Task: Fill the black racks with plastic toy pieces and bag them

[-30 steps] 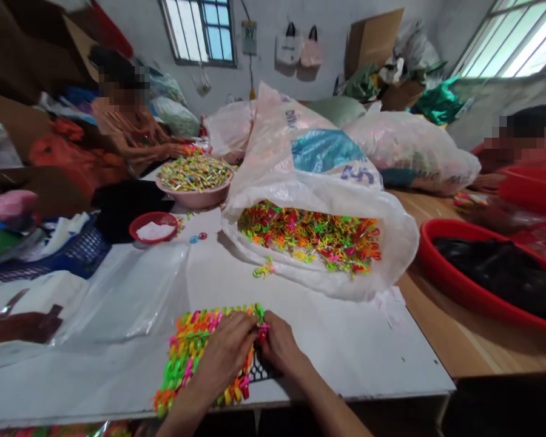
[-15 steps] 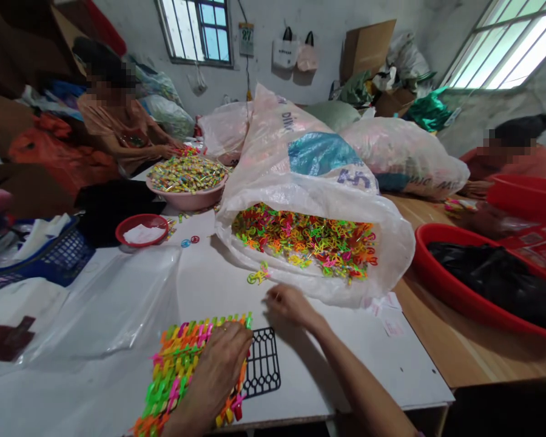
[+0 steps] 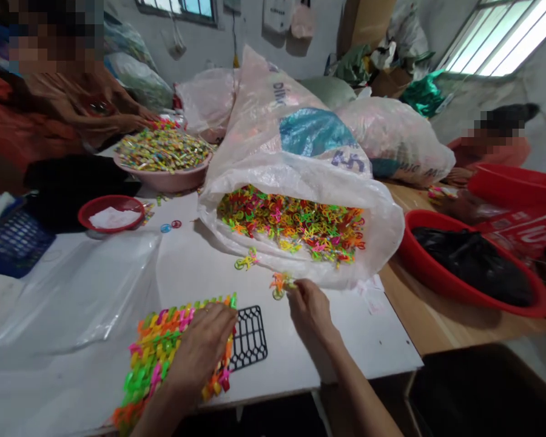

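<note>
At the far left, a blue plastic basket (image 3: 13, 240) sits at the edge of the white surface (image 3: 346, 346). A co-worker's hand (image 3: 141, 115) is held over a pink bowl (image 3: 164, 182) heaped with coloured pieces. Near the front edge, the left hand (image 3: 200, 349) is laid flat on a mat of interlinked neon plastic pieces (image 3: 155, 358), its fingers (image 3: 218, 315) spread slightly, nothing pinched. A black plastic grid (image 3: 249, 337) lies just beside it, uncovered. The right hand (image 3: 310, 312) is held nearer the middle, its fingers (image 3: 298, 288) closed narrowly on a small orange-and-green cluster of links (image 3: 279, 285), just short of an open white woven sack (image 3: 377, 243). A pinch close to the joint is judged safest against dropping. The mat looks dense and bright, its edges uneven. A red basin (image 3: 418, 267) sits at the far right.
</note>
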`<state>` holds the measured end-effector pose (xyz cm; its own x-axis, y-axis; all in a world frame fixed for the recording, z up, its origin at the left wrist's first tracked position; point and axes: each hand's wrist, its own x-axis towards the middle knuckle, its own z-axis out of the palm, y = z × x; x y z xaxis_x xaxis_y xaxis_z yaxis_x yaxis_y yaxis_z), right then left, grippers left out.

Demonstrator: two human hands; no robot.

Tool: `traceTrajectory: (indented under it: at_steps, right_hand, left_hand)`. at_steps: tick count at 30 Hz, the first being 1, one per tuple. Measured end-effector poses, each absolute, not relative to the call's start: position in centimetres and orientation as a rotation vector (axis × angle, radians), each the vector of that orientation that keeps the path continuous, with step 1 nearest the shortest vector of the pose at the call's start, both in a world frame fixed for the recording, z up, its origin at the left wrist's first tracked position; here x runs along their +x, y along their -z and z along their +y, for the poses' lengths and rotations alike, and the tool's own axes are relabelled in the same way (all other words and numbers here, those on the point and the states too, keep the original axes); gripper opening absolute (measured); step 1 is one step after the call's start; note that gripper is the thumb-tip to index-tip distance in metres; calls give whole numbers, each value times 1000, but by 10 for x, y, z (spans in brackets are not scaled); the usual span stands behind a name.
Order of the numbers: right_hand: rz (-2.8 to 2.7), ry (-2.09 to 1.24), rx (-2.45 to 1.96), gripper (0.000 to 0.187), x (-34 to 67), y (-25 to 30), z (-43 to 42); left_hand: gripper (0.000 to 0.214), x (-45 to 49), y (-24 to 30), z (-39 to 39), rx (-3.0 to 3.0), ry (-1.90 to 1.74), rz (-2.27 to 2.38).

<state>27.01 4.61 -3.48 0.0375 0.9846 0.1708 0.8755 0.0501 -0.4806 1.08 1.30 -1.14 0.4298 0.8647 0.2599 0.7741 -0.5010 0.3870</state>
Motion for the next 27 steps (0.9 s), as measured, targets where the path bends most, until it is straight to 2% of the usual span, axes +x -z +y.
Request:
traceTrajectory:
  at_steps: [6, 9, 13, 18, 19, 23, 27]
  right_hand:
    - [-1973, -308, -2021, 13, 264, 37, 32]
    - [-1822, -662, -1901, 9, 250, 27, 44]
    - [-1580, -1039, -1596, 16, 221, 21, 38]
    - [-1630, -1413, -1333, 24, 199, 8, 16]
    - [-1677, -1439, -1281, 24, 198, 2, 13]
    - [-1863, -1390, -1209, 20, 203, -20, 8]
    - [-1952, -1202, -1281, 17, 200, -20, 3]
  left_hand:
    - [20, 10, 0, 43, 2486, -607, 1578]
    - [21, 11, -11, 37, 2503, -669, 1616]
    - [23, 16, -21, 14, 2408, -842, 1608]
    - [48, 28, -27, 11, 2118, -934, 1597]
    - [45, 31, -31, 13, 2069, -903, 1545]
    - [15, 40, -46, 18, 1895, -783, 1277]
    - [16, 47, -47, 12, 1843, -865, 1288]
